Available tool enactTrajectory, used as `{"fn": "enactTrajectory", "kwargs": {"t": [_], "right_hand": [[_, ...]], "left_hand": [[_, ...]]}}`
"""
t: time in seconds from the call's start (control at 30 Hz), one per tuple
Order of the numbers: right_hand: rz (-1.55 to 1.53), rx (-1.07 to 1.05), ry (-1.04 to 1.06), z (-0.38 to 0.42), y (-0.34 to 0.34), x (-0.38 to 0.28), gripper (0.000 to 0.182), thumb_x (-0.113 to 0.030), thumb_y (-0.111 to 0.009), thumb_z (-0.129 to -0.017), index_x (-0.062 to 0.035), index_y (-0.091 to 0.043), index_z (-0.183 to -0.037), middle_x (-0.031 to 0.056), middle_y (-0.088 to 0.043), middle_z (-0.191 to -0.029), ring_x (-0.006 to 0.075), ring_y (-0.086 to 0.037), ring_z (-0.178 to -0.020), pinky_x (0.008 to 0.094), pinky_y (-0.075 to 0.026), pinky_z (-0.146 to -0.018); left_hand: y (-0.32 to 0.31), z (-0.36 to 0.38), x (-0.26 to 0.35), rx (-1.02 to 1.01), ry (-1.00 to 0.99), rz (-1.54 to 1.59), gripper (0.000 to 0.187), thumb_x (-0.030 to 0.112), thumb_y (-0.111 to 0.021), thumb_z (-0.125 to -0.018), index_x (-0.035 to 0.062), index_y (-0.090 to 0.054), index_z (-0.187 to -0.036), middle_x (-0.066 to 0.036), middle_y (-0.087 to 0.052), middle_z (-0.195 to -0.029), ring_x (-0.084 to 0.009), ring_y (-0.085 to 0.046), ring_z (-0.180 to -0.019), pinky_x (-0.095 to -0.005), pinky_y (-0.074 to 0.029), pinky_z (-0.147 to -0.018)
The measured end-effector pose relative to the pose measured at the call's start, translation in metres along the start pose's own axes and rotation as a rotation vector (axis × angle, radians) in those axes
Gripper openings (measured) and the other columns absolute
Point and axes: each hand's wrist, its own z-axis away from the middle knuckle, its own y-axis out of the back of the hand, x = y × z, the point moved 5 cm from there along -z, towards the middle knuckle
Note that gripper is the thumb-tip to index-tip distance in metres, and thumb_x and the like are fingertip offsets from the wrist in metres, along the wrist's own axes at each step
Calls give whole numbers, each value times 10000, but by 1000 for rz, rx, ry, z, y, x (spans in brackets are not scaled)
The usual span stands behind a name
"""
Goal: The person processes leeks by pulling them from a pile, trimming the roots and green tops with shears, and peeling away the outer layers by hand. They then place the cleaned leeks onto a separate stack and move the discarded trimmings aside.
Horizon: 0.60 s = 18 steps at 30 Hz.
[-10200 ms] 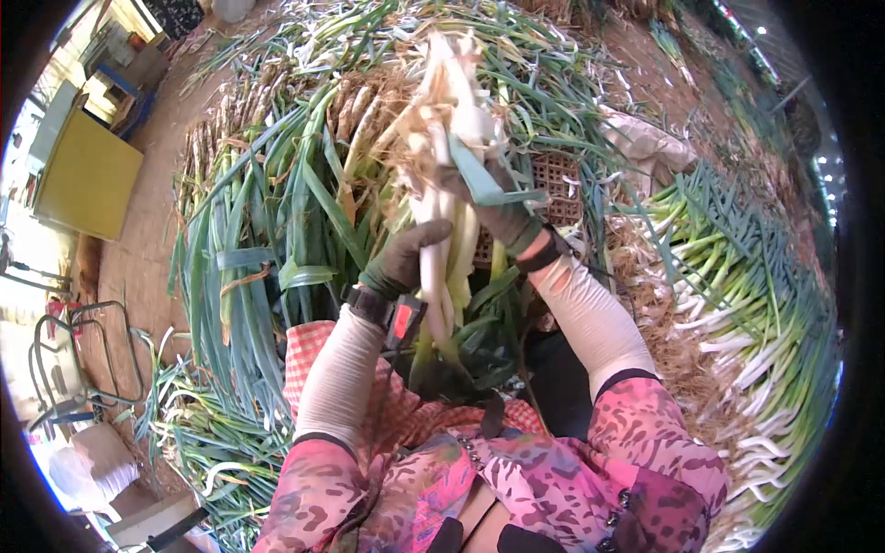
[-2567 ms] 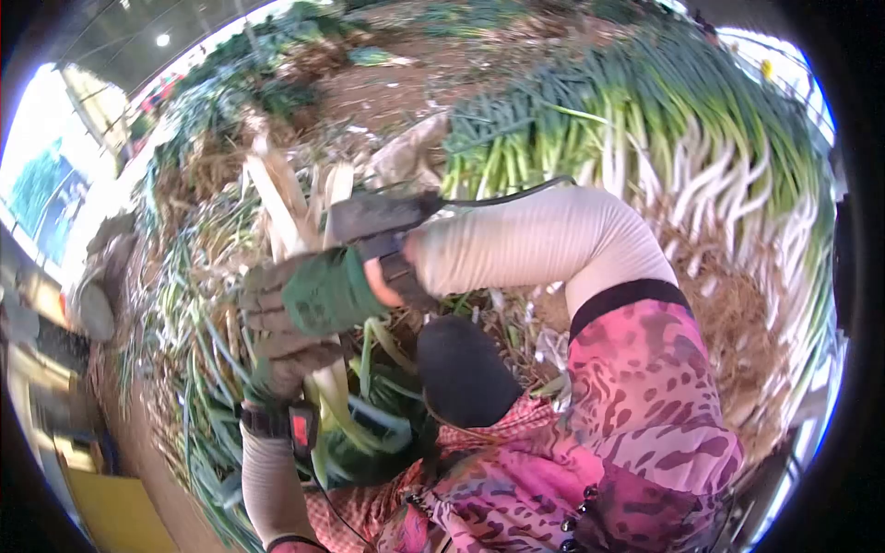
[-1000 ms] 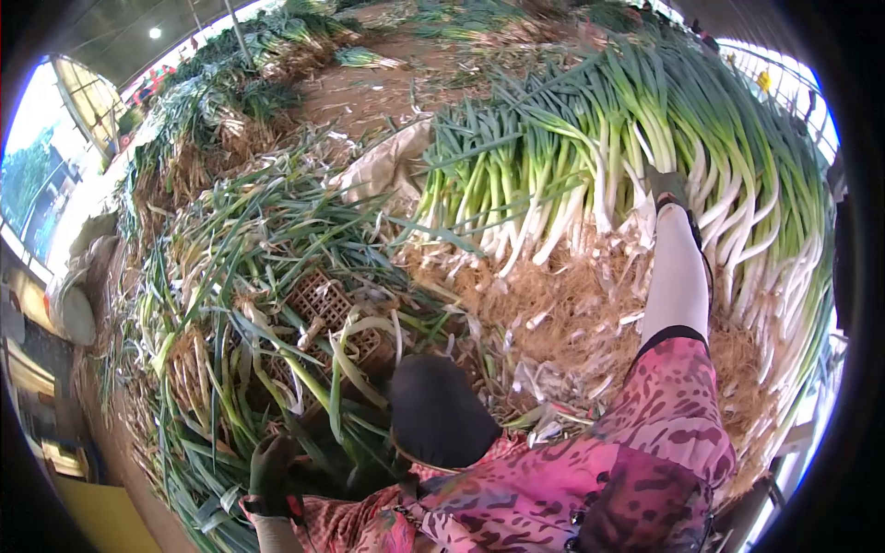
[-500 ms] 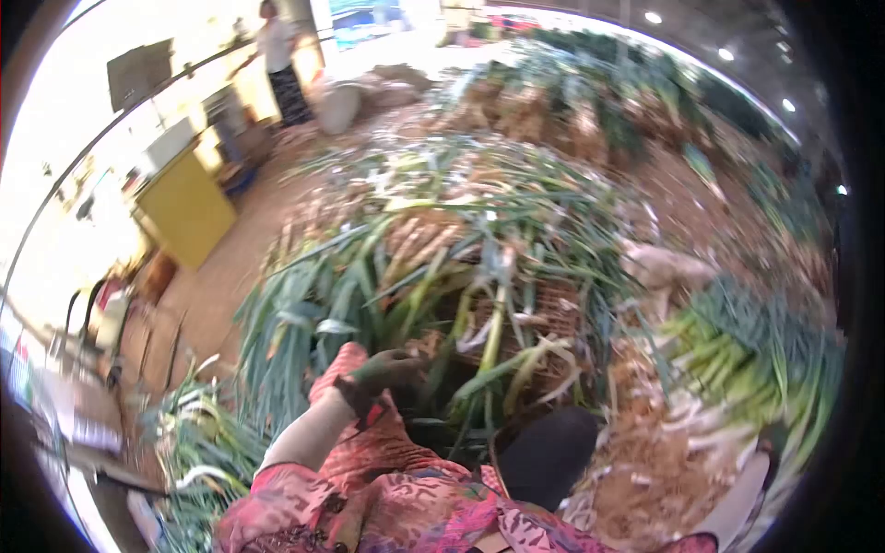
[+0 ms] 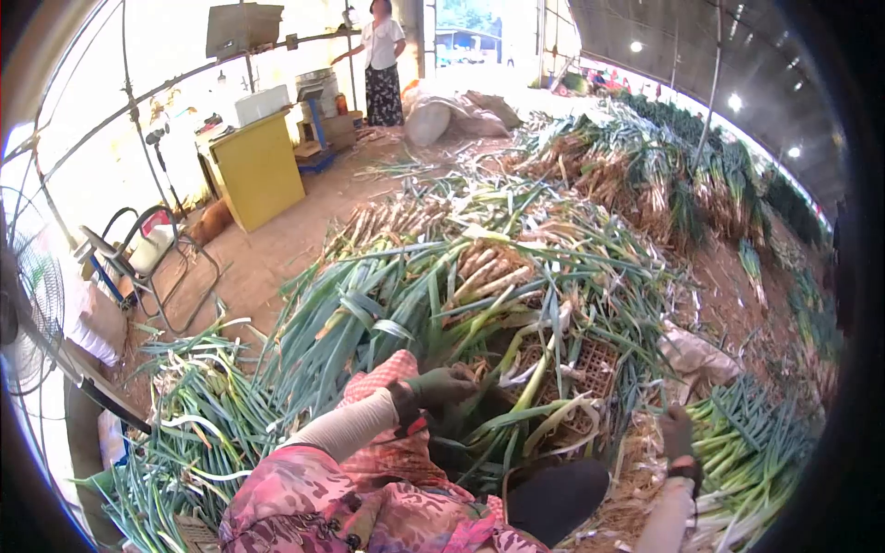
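My left hand (image 5: 442,387), in a dark glove, is in front of my lap at the near edge of a heap of green onions (image 5: 369,318). Its fingers are curled together, and what they hold, if anything, I cannot make out. To the right, my gloved right hand (image 5: 678,431) is beside a neat row of cleaned green onions (image 5: 751,452) with pale stalks and green tops. Its fingers are too small and dark to read. A brown plastic crate (image 5: 590,364) shows beneath loose leaves between the hands.
More green onions (image 5: 207,419) lie at my left, near a fan (image 5: 37,304) and a metal-framed chair (image 5: 171,263). Behind are a yellow desk (image 5: 253,170), a standing person (image 5: 382,64) and sacks (image 5: 456,115). Bundled onions (image 5: 645,170) line the back right.
The view has swung left and upward and is sharper. My right hand has moved from the outer right edge in toward the near side of the onion row. My left hand remains curled by the heap.
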Motion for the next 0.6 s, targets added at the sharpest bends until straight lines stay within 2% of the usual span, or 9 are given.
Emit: {"fn": "enactTrajectory", "kwargs": {"t": [0.07,0.13,0.2,0.3,0.33,0.37,0.47,0.5,0.6], "right_hand": [[21,-124,287,-23,-63,-92,165,-171,-625,-810,-9,-614,-837,125,-587,-747,248,-575,-662,371,-463,-642],[-197,-302,280,-31,-121,-163,238,-232,-646,-819,-26,-654,-939,147,-656,-859,280,-635,-769,359,-490,-707],[-86,-568,236,-44,-199,-180,316,-288,-662,-815,-52,-660,-1025,160,-674,-922,285,-656,-844,361,-497,-755],[-116,-634,357,-38,-254,-239,320,-313,-612,-841,-70,-645,-1046,200,-660,-947,366,-635,-900,415,-498,-784],[-83,-663,377,-38,-273,-248,323,-333,-578,-867,-81,-636,-1060,211,-653,-972,401,-616,-934,442,-494,-802],[-148,-636,363,-36,-286,-253,312,-325,-563,-872,-90,-633,-1065,212,-651,-971,400,-615,-940,450,-493,-796],[-75,-681,319,-35,-310,-241,315,-300,-526,-890,-92,-609,-1111,213,-648,-994,394,-615,-949,472,-488,-796],[-43,-694,286,-34,-315,-233,330,-301,-537,-881,-90,-599,-1127,223,-646,-993,399,-615,-945,481,-489,-791],[101,-839,191,-31,-316,-220,345,-331,-576,-860,-97,-605,-1112,245,-638,-990,413,-615,-932,488,-490,-790]], "left_hand": [[2,-26,-17,-94,-238,-106,295,312,-643,-878,41,-652,-994,-30,-605,-807,-115,-561,-719,-309,-471,-634],[-9,-29,-7,-105,-17,77,263,313,-642,-879,58,-661,-942,-6,-577,-711,-111,-545,-642,-292,-457,-579],[-12,-37,-5,-98,53,-37,277,325,-632,-895,64,-647,-984,18,-576,-750,-86,-512,-630,-263,-428,-552],[-11,-44,3,-104,132,-13,275,329,-624,-901,71,-641,-996,29,-569,-754,-75,-496,-626,-247,-410,-540],[-10,-47,4,-110,153,29,270,327,-623,-900,74,-642,-991,29,-566,-746,-75,-496,-626,-246,-409,-541],[-8,-51,2,-53,80,100,246,301,-654,-846,58,-666,-887,31,-556,-652,-84,-484,-543,-259,-378,-471],[1,-78,-22,-21,49,106,222,276,-653,-834,62,-667,-892,31,-564,-660,-83,-487,-550,-258,-381,-482],[4,-76,-13,-16,18,1,215,265,-656,-836,58,-669,-893,26,-570,-667,-83,-492,-564,-262,-388,-498],[5,-76,-13,-26,102,89,225,274,-641,-854,57,-676,-901,17,-582,-692,-69,-504,-591,-266,-402,-517]]}}
